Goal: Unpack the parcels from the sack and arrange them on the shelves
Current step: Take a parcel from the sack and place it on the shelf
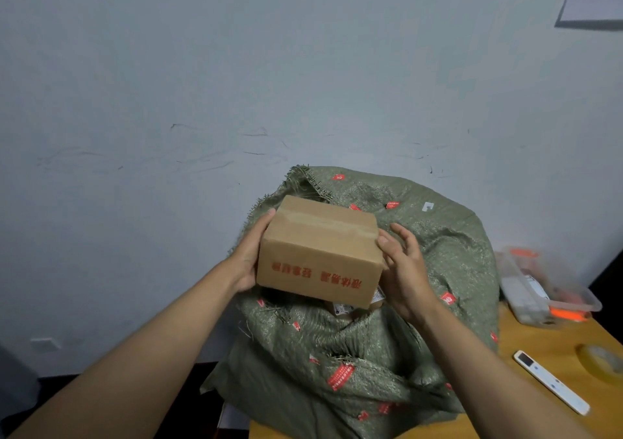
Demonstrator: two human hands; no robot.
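A brown cardboard box (318, 253) with red printed characters on its near side is held above the mouth of a green woven sack (438, 270). My left hand (251, 253) grips the box's left side, thumb on the upper edge. At the box's right side is my right hand (403, 270), thumb against the edge and fingers spread loosely. The sack stands on a wooden table (539, 364) against the wall. Below the box, another parcel with a white label (347, 309) shows inside the sack's opening.
On the table to the right lie a clear plastic tray (539, 290) holding orange items, a white remote (551, 383) and a roll of clear tape (603, 361). A pale wall (236, 85) stands close behind. The floor at left is dark.
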